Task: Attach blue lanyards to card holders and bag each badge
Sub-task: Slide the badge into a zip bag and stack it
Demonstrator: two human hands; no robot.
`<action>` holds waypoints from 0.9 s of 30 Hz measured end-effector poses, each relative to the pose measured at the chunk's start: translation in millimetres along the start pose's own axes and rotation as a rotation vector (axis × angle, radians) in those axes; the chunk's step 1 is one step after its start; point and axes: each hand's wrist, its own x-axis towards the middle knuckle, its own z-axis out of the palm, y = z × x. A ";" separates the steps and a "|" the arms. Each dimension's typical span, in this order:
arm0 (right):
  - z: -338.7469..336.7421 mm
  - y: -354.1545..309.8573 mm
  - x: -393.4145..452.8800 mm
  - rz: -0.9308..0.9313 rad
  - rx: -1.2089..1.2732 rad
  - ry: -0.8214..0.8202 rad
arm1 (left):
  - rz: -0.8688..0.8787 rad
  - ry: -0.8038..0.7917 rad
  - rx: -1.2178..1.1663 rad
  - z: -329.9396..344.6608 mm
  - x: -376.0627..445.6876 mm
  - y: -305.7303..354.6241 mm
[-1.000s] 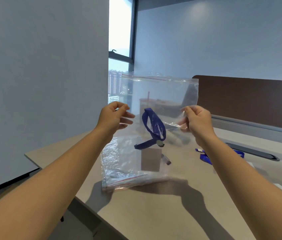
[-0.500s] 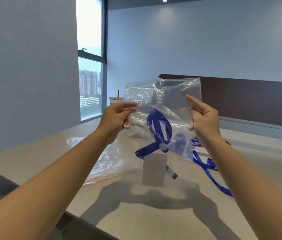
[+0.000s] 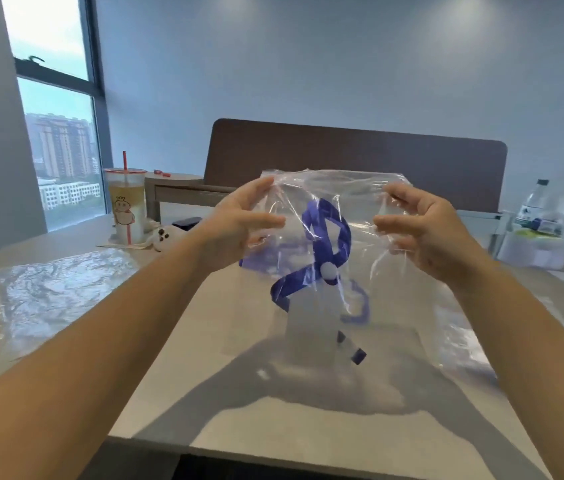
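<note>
We're holding the clear bag up over the counter. Left hand is pinching its top left corner, right hand is gripping the top right edge, fingers curled into the plastic. Blue lanyard is hanging looped inside the bag, card holder dangling below it. More flat bags are lying on the counter to the left, near a drink cup.
</note>
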 end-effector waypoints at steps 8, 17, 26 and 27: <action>-115.6 37.9 -18.1 0.138 -0.046 0.233 | -0.088 -0.222 -0.036 111.1 40.5 -36.1; -208.6 65.1 -27.9 0.091 -0.279 0.365 | -0.036 -0.394 0.096 207.7 99.7 -75.4; -250.5 123.8 0.7 0.193 -0.479 0.397 | 0.076 -0.487 0.371 252.0 153.2 -123.3; -254.4 130.4 4.7 0.218 -0.485 0.394 | 0.066 -0.491 0.367 255.8 159.4 -129.0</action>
